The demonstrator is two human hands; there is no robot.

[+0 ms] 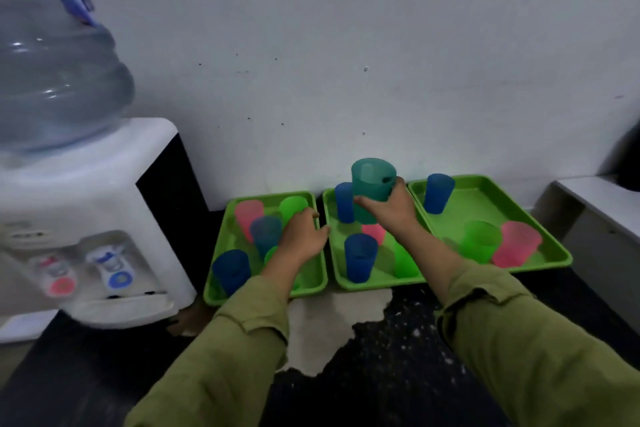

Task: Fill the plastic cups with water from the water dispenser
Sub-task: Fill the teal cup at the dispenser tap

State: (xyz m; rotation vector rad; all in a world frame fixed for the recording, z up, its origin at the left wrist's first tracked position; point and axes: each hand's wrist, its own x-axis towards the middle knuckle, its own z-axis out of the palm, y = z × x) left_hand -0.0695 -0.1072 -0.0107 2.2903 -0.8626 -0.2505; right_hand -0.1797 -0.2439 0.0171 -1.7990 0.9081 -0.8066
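Note:
My right hand (391,208) grips a teal plastic cup (372,184) and holds it above the middle green tray (337,274). My left hand (303,237) rests over the left green tray (311,282), fingers loosely curled near a green cup (292,206); whether it holds anything I cannot tell. The left tray carries pink, blue and green cups. Blue cups (360,256), a pink and a green one stand in the middle tray. The water dispenser (86,218), white with a big bottle (52,62) on top, stands at the left with red and blue taps (116,269).
A third green tray (485,198) at the right holds a blue cup (438,192), a green cup (481,241) and a pink cup (517,243). The trays sit on a dark speckled counter (398,340) with a worn pale patch, against a white wall. A grey ledge (595,204) is at far right.

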